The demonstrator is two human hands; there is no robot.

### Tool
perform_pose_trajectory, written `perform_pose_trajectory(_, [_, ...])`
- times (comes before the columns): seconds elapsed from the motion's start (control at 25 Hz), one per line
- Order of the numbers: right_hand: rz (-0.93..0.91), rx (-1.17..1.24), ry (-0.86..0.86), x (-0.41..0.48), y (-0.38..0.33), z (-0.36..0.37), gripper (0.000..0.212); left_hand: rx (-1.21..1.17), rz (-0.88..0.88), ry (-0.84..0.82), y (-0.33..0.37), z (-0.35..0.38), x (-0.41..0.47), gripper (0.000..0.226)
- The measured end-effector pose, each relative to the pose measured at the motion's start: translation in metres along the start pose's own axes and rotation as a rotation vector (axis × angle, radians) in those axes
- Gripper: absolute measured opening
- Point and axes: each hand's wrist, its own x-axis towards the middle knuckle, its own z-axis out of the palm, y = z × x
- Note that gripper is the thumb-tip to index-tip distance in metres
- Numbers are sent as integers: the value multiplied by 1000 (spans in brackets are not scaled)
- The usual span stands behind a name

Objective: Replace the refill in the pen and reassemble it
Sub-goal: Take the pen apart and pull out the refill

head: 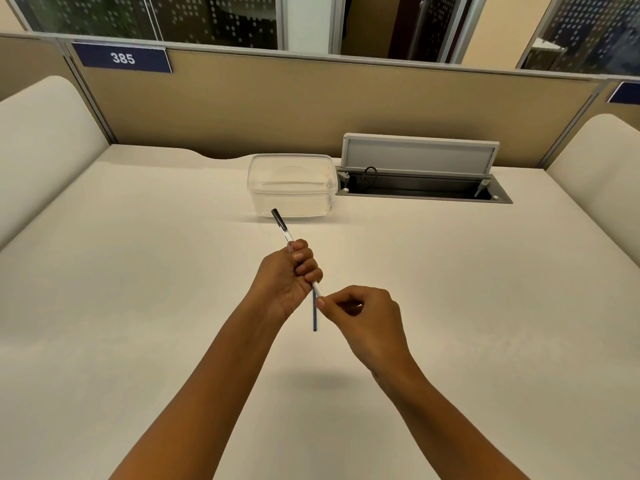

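Observation:
My left hand (294, 275) is closed around a clear pen barrel (284, 230) with a black cap at its far end, held tilted above the desk. A thin dark blue refill (314, 317) hangs down from just below the barrel's near end. My right hand (363, 317) pinches the refill's upper part between thumb and forefinger, right beside the barrel's open end. Whether the refill's top sits inside the barrel cannot be told; my fingers hide the joint.
A clear lidded plastic box (292, 185) stands on the cream desk (138, 271) just beyond the pen. An open cable hatch (422, 188) with a raised grey lid lies to its right. Beige partitions close off the back and sides.

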Motion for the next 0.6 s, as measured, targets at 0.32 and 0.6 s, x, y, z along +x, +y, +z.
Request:
perform_pose_trajectory(0.32, [129, 16, -237, 7, -4, -14, 27, 27, 12, -5, -2, -1, 1, 42])
perform_pose_trajectory(0.6, [211, 178, -354, 12, 2, -17, 17, -13, -54, -21, -1, -4, 2, 40])
